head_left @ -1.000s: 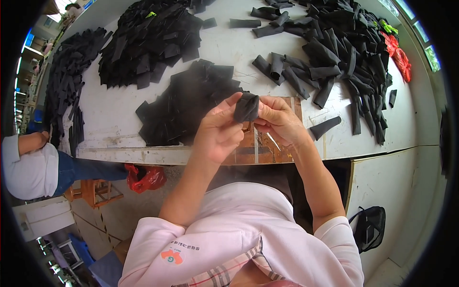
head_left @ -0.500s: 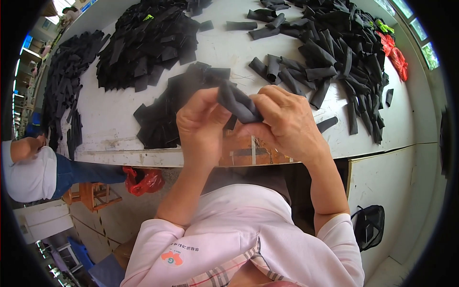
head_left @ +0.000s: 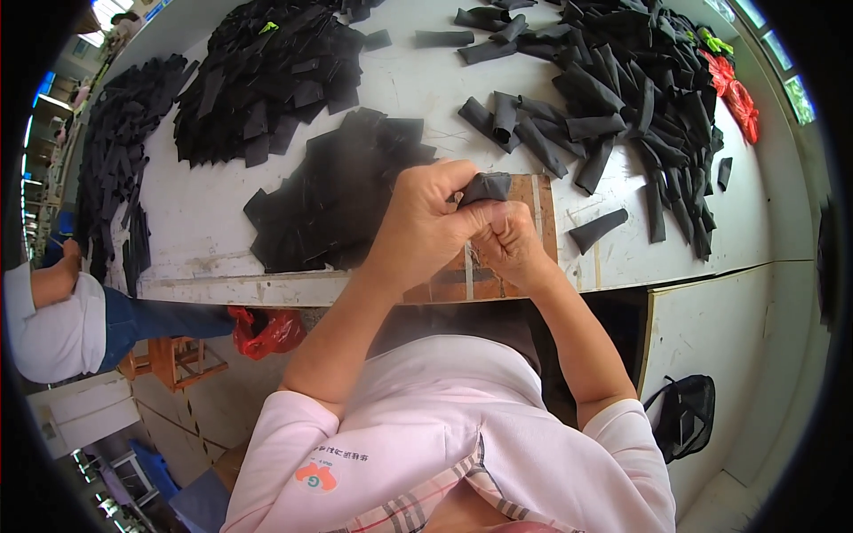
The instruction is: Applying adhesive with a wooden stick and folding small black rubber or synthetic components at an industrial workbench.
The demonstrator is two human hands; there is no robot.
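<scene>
A small black fabric piece [head_left: 486, 187], rolled or folded, is pinched between both hands above the near edge of the white table [head_left: 213, 226]. My left hand [head_left: 425, 229] wraps over it from the left with fingers curled. My right hand [head_left: 508, 242] grips it from below and the right. Under the hands lies a brown board [head_left: 544, 213]. Just left of the hands is a flat pile of black fabric pieces [head_left: 333, 191].
Rolled black pieces [head_left: 604, 98] spread over the table's far right, one lone roll [head_left: 597, 229] near the board. More flat black piles [head_left: 267, 75] lie far left. Red bags [head_left: 733, 93] sit at the right rim. Another person [head_left: 53, 324] sits at left; a black bag [head_left: 684, 413] stands on the floor.
Both hands have closed tighter around the black piece and shifted slightly toward me; the piece now shows only at the fingertips.
</scene>
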